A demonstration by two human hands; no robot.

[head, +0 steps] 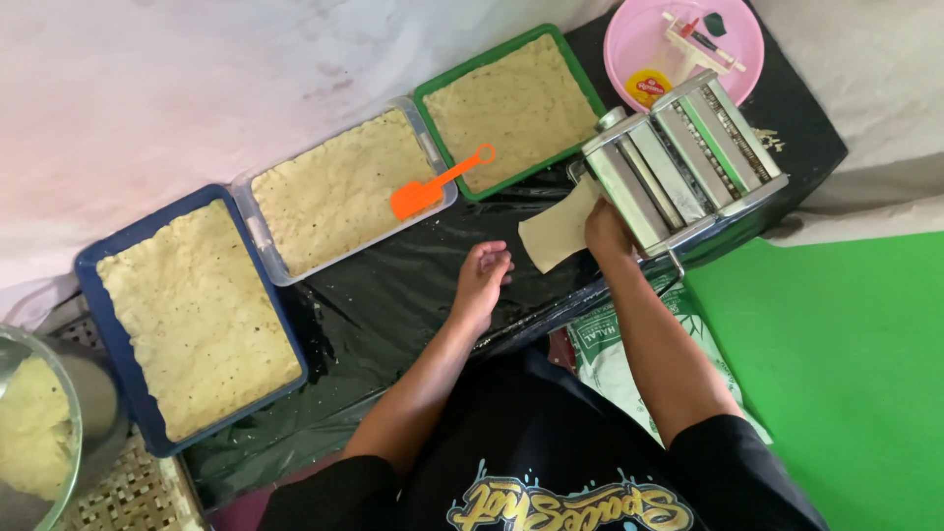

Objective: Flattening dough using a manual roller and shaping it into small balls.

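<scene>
Landmark: the steel roller machine point(683, 162), on black plastic sheeting point(393, 285).

A pale dough sheet point(559, 231) hangs from the machine's near-left side, flat and untorn. The right hand point(607, 234) sits tight against the machine at the sheet's upper edge; fingers partly hidden, so I cannot tell whether they pinch the dough or only steady it. The left hand point(482, 277) rests on the sheeting left of the machine, just short of the sheet, half open, palm up, holding nothing.

Judgement: the sheet is being fed or received at the rollers. Done well, it stays square to them, its free end borne on an open palm, no tugging; fingertips clear of the nip.

Further left of the machine: green tray point(511, 103), clear tray point(339, 192) with an orange scraper point(433, 187), blue tray point(192, 315), all filled with pressed dough.
</scene>
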